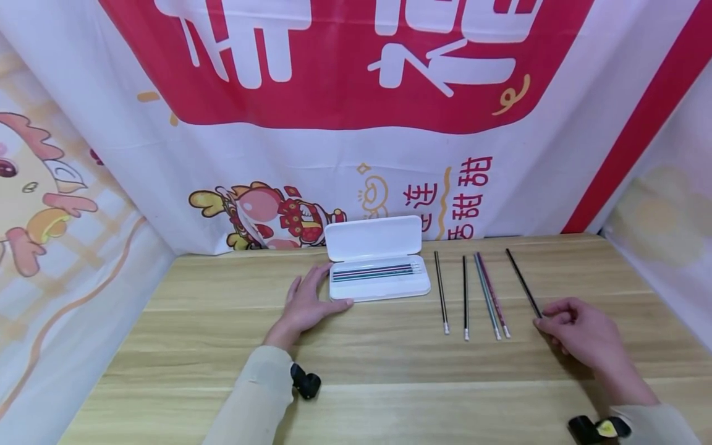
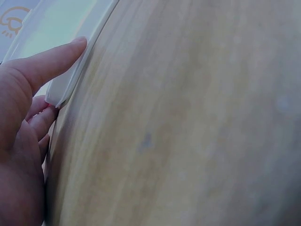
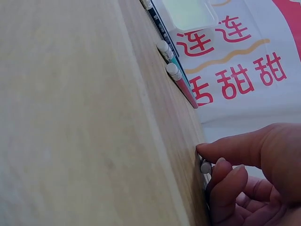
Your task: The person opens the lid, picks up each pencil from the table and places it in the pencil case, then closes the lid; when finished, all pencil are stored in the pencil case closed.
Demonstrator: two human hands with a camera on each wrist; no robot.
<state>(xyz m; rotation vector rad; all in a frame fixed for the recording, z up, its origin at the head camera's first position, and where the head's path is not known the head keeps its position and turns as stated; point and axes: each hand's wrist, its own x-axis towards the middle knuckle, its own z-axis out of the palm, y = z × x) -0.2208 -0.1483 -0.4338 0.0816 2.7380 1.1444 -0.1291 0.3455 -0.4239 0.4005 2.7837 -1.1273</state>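
Note:
A white pencil case lies with its lid raised at the back of the table, several pencils in its tray. My left hand holds the case's left end, thumb on the front rim and fingers round the corner. On the right, my right hand pinches the eraser end of a black pencil between thumb and fingers; its far end points toward the back edge. In the right wrist view the pencil's tip end shows between the fingertips.
Between case and right hand lie a dark striped pencil, a black pencil, and a teal pencil beside a purple one. A printed cloth hangs behind the wooden table.

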